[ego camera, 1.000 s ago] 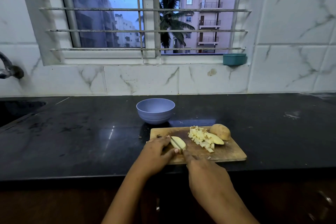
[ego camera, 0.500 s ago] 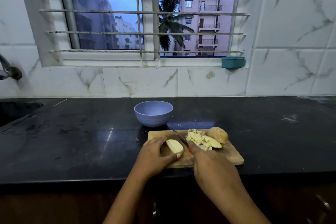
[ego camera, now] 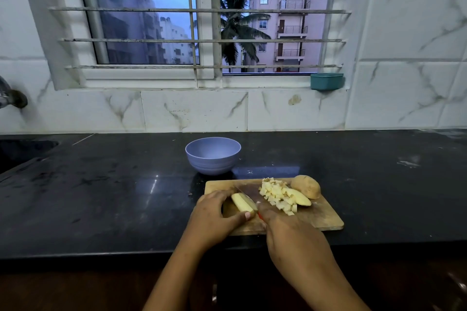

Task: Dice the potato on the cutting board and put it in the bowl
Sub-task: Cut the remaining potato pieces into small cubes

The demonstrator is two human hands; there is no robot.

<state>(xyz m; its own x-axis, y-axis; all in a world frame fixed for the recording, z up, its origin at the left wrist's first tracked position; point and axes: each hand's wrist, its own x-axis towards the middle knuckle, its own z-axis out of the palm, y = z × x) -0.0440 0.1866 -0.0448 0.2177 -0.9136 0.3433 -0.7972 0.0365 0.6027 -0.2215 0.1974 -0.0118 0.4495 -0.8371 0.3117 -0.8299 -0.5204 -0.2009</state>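
As the black table [ego camera: 101, 197] stretched across the middle of the frame, the wooden cutting board [ego camera: 326, 221] sat at lower centre-right, close to its near edge. The lilac bowl [ego camera: 213, 156] stood just above the board's upper-left corner. Left hand [ego camera: 214, 218], fingers curled, pinched a pale potato wedge [ego camera: 242, 204] on the board's left part. Right hand [ego camera: 290, 237], fingers wrapped round the knife [ego camera: 245, 195], set the blade against that wedge. Diced potato [ego camera: 276, 195] lay heaped mid-board, touching an unpeeled potato half [ego camera: 306, 186] at the upper right.
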